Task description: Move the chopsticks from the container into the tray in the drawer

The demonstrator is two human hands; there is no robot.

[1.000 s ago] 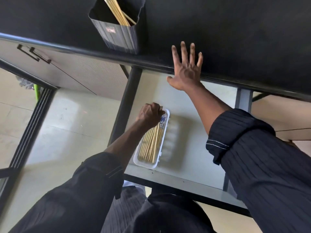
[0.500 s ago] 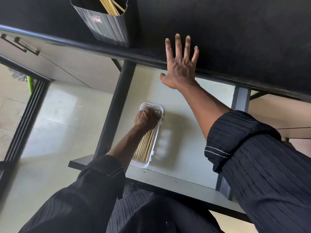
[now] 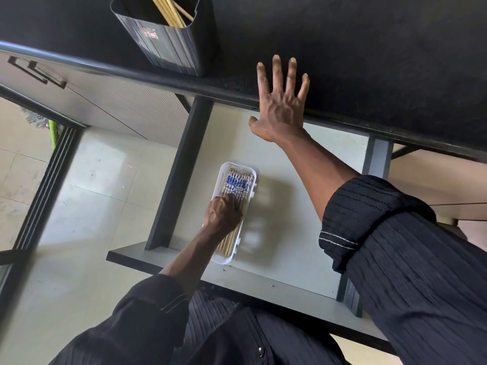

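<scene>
Pale open drawer [image 3: 290, 201], nearest: toward 6 o'clock the white tray [image 3: 236, 164] holds chopsticks [image 3: 238, 184], the left hand [image 3: 222, 212] with its grip curled onto them. At 12, the right hand [image 3: 282, 106] lies flat, released, on the black surface [image 3: 369, 61]. At 11, the container [image 3: 168, 46] holds more. They are probably light, stiff and slick, so pinch them mid-shaft.

Right sleeve [image 3: 395, 259]: you wear dark, ribbed cloth, rolled into a thick cuff with thin pale stitch lines round it.
Left sleeve [image 3: 131, 320]: the same dark cloth, its cuff pushed up, one pale stitch line near the edge.
Shirt front [image 3: 237, 335]: dark, finely ribbed, with a small shiny button [image 3: 261, 350].
Hands: your left hand [image 3: 222, 213] and right hand [image 3: 280, 111] are bare, as are both forearms.
</scene>
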